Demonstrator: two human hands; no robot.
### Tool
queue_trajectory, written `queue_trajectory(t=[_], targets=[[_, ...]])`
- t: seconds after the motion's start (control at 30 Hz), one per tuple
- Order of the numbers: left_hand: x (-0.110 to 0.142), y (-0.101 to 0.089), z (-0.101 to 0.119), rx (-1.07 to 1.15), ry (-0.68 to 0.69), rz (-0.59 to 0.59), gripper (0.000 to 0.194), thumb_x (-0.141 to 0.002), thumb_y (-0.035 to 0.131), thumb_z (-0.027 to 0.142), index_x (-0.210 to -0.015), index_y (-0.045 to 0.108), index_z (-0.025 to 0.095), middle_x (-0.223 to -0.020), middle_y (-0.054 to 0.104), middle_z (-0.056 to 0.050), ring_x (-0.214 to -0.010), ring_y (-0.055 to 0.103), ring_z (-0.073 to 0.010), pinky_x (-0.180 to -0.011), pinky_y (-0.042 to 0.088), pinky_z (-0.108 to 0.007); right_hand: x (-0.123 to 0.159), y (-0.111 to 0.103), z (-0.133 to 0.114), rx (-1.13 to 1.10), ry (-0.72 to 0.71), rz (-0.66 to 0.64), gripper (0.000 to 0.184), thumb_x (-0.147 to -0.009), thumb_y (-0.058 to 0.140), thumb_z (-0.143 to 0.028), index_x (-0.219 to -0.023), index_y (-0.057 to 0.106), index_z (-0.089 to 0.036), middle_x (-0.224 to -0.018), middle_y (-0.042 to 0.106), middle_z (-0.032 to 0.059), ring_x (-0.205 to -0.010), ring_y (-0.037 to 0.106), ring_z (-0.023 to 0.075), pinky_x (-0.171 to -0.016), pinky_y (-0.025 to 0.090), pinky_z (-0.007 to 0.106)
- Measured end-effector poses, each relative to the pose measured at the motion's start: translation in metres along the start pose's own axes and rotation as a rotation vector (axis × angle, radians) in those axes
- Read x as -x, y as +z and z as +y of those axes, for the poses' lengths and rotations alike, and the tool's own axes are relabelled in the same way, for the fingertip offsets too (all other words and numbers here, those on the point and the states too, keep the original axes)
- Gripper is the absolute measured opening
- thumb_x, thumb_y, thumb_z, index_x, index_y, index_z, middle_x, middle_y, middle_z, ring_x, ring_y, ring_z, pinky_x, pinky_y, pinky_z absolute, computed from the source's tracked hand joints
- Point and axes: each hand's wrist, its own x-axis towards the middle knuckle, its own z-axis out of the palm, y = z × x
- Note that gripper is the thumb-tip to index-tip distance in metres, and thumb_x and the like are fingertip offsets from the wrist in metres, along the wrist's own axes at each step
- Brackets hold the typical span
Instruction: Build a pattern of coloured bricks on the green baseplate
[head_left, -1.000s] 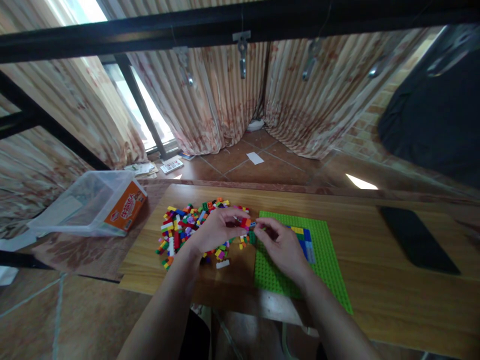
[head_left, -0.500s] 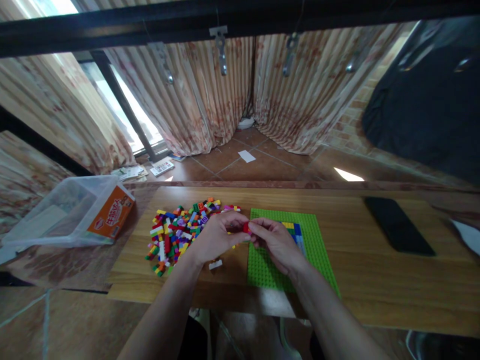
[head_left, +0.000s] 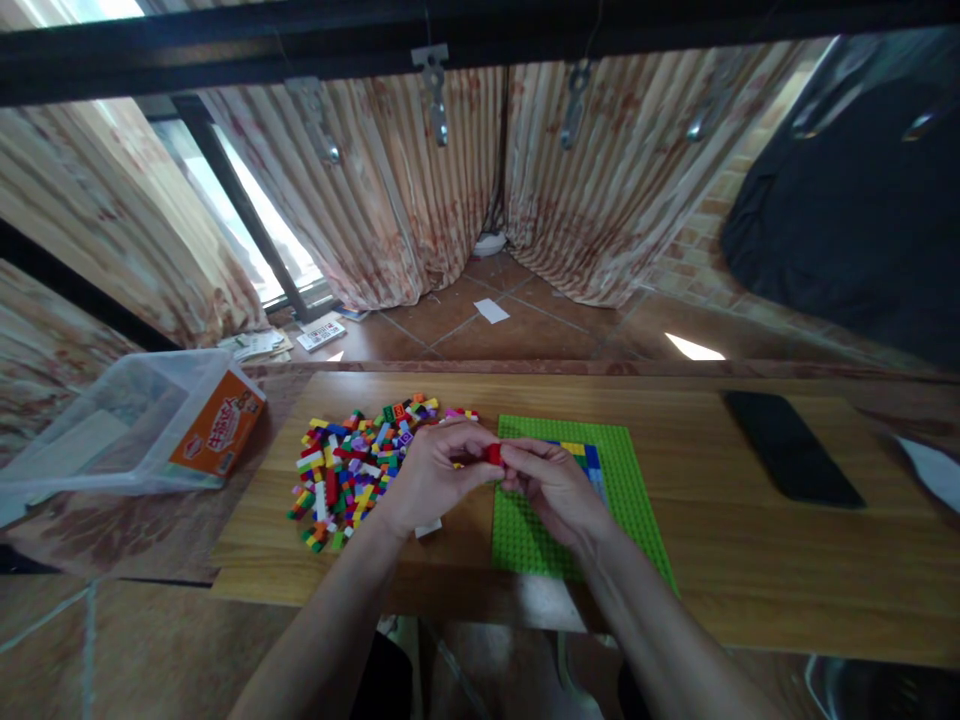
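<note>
Between the fingertips of both hands is a small red toy brick [head_left: 493, 454], partly covered by the fingers. My left hand [head_left: 442, 472] pinches it from the left, and my right hand [head_left: 551, 483] grips its right side. Beneath my right hand lies a green studded baseplate [head_left: 630, 500]. Blue and yellow bricks [head_left: 592, 460] are fixed on the baseplate, partly hidden behind that hand. To the left of my left hand spreads a pile of loose, many-coloured bricks [head_left: 352, 470]. A white brick [head_left: 428, 527] lies by my left wrist.
The wooden table [head_left: 735, 570] carries a black phone-like slab [head_left: 791, 447] on the right. A clear plastic bin [head_left: 161, 420] with an orange label rests on its side at the left. White paper [head_left: 934, 468] shows at the right edge, and a dark rail [head_left: 480, 45] crosses above.
Both hands stay nearly in place around the red brick, with the fingers shifting slightly so more of it shows. The whole view has moved a little.
</note>
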Motion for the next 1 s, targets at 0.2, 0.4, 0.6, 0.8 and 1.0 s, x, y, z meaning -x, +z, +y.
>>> queue_trajectory(t=[0.2, 0.4, 0.6, 0.8, 1.0], targets=[[0.002, 0.002, -0.004, 0.097, 0.012, 0.031, 0.018, -0.073, 0.078, 0.026, -0.083, 0.071, 0.014, -0.076, 0.068, -0.004, -0.067, 0.063, -0.0124, -0.063, 0.051, -0.022, 0.000, 0.000, -0.001, -0.054, 0.016, -0.006, 0.023, -0.053, 0.090, -0.030, -0.066, 0.075, -0.018, -0.054, 0.065, -0.0031, -0.048, 0.054, 0.0057, -0.050, 0.047, 0.018], [0.001, 0.005, -0.002, 0.316, -0.028, 0.067, 0.024, -0.071, 0.080, 0.026, -0.088, 0.069, 0.013, -0.075, 0.071, -0.003, -0.067, 0.065, -0.0116, -0.064, 0.052, -0.021, -0.001, -0.002, 0.000, -0.126, 0.045, 0.027, 0.025, -0.055, 0.089, -0.027, -0.074, 0.076, -0.019, -0.066, 0.072, -0.0008, -0.054, 0.062, 0.0084, -0.055, 0.055, 0.019], [-0.003, 0.006, -0.004, 0.275, -0.029, 0.084, 0.027, -0.070, 0.080, 0.029, -0.088, 0.068, 0.014, -0.076, 0.071, -0.003, -0.070, 0.067, -0.0141, -0.067, 0.053, -0.024, 0.001, 0.003, 0.002, -0.212, 0.102, 0.031, 0.017, -0.070, 0.079, -0.028, -0.084, 0.074, -0.020, -0.078, 0.073, 0.0000, -0.062, 0.063, 0.0090, -0.054, 0.054, 0.017], [-0.001, 0.011, -0.005, 0.241, -0.050, 0.107, 0.028, -0.070, 0.080, 0.031, -0.088, 0.068, 0.014, -0.072, 0.067, -0.001, -0.060, 0.062, -0.0113, -0.057, 0.049, -0.021, 0.007, 0.005, 0.000, -0.099, 0.135, -0.083, 0.029, -0.073, 0.077, -0.045, -0.077, 0.069, -0.017, -0.062, 0.057, -0.0036, -0.052, 0.047, 0.0045, -0.041, 0.036, 0.011], [0.000, 0.013, -0.006, 0.286, -0.057, 0.121, 0.029, -0.069, 0.081, 0.032, -0.086, 0.068, 0.012, -0.068, 0.064, 0.000, -0.060, 0.058, -0.0095, -0.058, 0.047, -0.021, 0.009, 0.004, 0.000, 0.037, 0.135, -0.152, 0.037, -0.066, 0.082, -0.048, -0.072, 0.067, -0.014, -0.062, 0.051, -0.0036, -0.047, 0.030, 0.0020, -0.036, 0.015, 0.013]])
